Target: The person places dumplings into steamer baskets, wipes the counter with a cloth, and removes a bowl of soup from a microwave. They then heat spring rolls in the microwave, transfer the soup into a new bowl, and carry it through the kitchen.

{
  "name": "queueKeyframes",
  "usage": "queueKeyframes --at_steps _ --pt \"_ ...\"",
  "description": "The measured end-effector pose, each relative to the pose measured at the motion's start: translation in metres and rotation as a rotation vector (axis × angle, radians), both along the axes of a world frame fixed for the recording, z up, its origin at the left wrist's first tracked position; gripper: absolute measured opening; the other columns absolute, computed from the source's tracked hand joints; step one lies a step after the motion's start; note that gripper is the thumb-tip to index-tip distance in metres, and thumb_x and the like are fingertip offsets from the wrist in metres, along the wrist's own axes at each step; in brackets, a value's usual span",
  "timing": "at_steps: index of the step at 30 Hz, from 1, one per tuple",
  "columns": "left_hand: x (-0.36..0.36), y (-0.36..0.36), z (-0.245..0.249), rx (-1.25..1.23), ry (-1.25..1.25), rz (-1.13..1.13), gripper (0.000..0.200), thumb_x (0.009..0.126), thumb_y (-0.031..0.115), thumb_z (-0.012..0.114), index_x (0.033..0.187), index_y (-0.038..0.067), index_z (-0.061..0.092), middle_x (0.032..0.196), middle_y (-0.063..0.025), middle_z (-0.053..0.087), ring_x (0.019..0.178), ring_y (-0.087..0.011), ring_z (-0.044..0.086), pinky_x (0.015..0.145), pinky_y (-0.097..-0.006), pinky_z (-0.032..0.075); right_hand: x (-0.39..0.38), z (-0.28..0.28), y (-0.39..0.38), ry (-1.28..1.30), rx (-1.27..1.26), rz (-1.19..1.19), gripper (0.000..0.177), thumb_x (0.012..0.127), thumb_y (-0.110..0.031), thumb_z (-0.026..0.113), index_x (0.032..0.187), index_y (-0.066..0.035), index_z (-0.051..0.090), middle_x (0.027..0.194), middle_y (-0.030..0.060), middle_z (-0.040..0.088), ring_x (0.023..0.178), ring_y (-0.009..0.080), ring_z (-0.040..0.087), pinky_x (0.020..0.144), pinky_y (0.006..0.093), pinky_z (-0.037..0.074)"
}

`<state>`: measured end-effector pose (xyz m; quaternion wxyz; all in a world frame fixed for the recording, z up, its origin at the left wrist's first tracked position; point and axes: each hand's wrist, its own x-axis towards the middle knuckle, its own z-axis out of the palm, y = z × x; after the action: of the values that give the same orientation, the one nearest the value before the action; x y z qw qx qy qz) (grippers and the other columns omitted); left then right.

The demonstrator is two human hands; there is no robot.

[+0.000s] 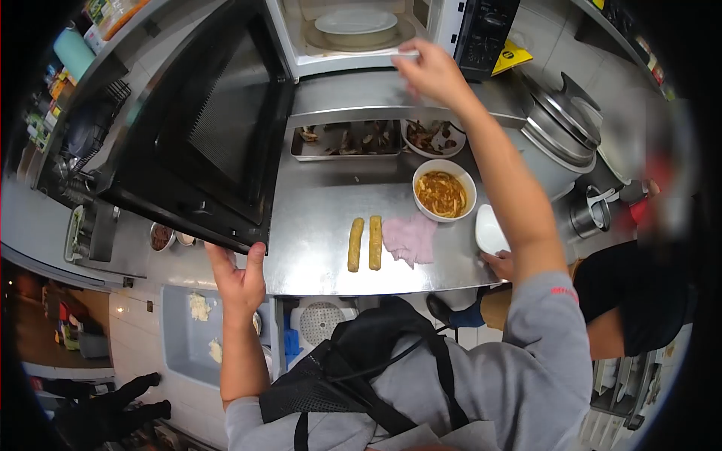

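My left hand [237, 279] grips the lower edge of the black microwave door [226, 135], which stands wide ajar, thumb on one side and fingers partly hidden on the other. My right hand [432, 74] is raised in front of the microwave's opening, fingers loosely bent and apart, with nothing visible in them. Inside the lit microwave [301, 41], a white oval dish [356, 22] covers another dish on the turntable. Below my right arm, a white bowl [444, 190] of brown, saucy food stands on the steel counter [323, 203].
Two wrapped yellowish rolls [365, 244] lie beside a pink cloth [410, 239]. Another person's hand [499, 264] touches an empty white bowl [492, 231] at right. Behind are a steel tray [346, 155] and a bowl of dark scraps [434, 138]. A grey bin [177, 331] sits below left.
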<state>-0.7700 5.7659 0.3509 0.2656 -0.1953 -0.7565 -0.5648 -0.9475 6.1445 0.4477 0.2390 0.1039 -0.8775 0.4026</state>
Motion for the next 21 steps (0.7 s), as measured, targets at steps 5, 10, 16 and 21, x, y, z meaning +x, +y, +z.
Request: queueKeyframes --at_steps 5,10,16,21 --pt "0.004 0.005 0.008 -0.022 -0.014 0.057 0.063 0.084 0.003 0.063 0.138 -0.002 0.032 0.128 -0.0145 0.048 0.116 -0.0231 0.047 0.102 -0.0337 0.032 -0.122 0.062 0.003 -0.259 0.217 -0.312 0.036 0.083 -0.028 0.057 0.088 0.007 0.061 0.072 0.0150 0.065 0.055 0.0229 0.064 0.056 0.0328 0.056" --pt "0.007 0.000 0.007 -0.035 -0.066 0.080 0.064 0.088 0.005 0.060 0.141 0.000 0.026 0.130 -0.0119 0.044 0.118 -0.0214 0.045 0.103 -0.0329 0.031 -0.194 0.060 0.009 -0.412 0.149 -0.440 0.025 0.082 -0.020 0.054 0.076 0.004 0.061 0.072 0.0142 0.063 0.054 0.0234 0.061 0.048 0.0326 0.052" --pt "0.008 0.003 0.001 -0.019 -0.081 0.103 0.061 0.087 0.003 0.059 0.140 0.000 0.027 0.128 -0.0117 0.045 0.116 -0.0212 0.046 0.102 -0.0327 0.032 -0.305 0.029 0.061 -0.593 0.517 -0.149 0.016 0.082 -0.019 0.057 0.073 -0.005 0.056 0.054 0.0061 0.050 0.043 0.0145 0.047 0.036 0.0294 0.036" --pt "0.007 0.005 0.005 0.013 -0.060 0.098 0.059 0.089 0.004 0.057 0.140 0.001 0.027 0.126 -0.0101 0.045 0.113 -0.0199 0.046 0.100 -0.0317 0.033 -0.162 0.056 -0.011 -0.232 -0.493 -0.065 0.013 0.089 -0.013 0.055 0.096 -0.003 0.060 0.089 0.0081 0.063 0.066 0.0165 0.062 0.057 0.0327 0.056"
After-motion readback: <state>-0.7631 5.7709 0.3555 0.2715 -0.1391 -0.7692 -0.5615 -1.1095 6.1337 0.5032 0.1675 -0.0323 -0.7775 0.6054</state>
